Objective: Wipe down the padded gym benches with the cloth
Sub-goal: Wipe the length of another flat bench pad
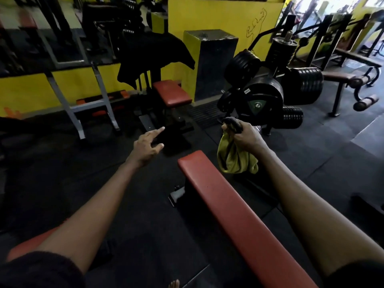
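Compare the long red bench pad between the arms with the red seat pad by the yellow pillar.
The bench pad is long and narrow; the seat pad is short and squarish. The bench pad lies close, by the right hand holding the yellow cloth; the seat pad sits farther off. Both are red and padded.

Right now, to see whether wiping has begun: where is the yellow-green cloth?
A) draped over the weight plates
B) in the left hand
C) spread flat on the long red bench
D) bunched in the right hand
D: the right hand grips the bunched cloth, which hangs beside the long red bench; the left hand holds nothing.
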Available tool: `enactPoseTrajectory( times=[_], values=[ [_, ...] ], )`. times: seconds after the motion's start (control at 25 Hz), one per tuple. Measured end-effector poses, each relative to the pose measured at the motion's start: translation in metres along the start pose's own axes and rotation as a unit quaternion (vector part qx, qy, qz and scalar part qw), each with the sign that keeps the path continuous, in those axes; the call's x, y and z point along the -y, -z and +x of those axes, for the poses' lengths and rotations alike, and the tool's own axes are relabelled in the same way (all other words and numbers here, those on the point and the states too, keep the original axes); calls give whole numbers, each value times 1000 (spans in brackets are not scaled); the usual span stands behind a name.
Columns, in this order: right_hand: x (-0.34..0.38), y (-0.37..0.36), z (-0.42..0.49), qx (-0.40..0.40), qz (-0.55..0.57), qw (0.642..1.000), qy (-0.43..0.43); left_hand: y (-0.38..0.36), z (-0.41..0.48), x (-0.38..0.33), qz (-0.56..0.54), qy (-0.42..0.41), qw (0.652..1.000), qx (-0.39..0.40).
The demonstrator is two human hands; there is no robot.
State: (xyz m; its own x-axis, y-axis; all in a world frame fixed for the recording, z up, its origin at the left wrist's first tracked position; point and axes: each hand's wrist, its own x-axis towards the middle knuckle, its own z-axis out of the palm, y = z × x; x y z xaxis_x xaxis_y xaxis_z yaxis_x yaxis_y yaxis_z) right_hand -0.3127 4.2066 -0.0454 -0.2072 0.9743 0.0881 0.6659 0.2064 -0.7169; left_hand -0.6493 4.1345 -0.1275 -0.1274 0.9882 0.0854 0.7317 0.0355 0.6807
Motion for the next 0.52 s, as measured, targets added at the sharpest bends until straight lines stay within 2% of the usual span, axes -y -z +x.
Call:
enactPoseTrajectory(
  times=[0.32, 0.52],
  values=[
    [-31, -63, 141, 24, 4, 1000, -18, -35, 137, 53, 10, 2, 1000, 27],
    [-83, -125, 228, 53, 4, 996, -73, -83, 217, 100, 21, 46, 994, 94]
  ],
)
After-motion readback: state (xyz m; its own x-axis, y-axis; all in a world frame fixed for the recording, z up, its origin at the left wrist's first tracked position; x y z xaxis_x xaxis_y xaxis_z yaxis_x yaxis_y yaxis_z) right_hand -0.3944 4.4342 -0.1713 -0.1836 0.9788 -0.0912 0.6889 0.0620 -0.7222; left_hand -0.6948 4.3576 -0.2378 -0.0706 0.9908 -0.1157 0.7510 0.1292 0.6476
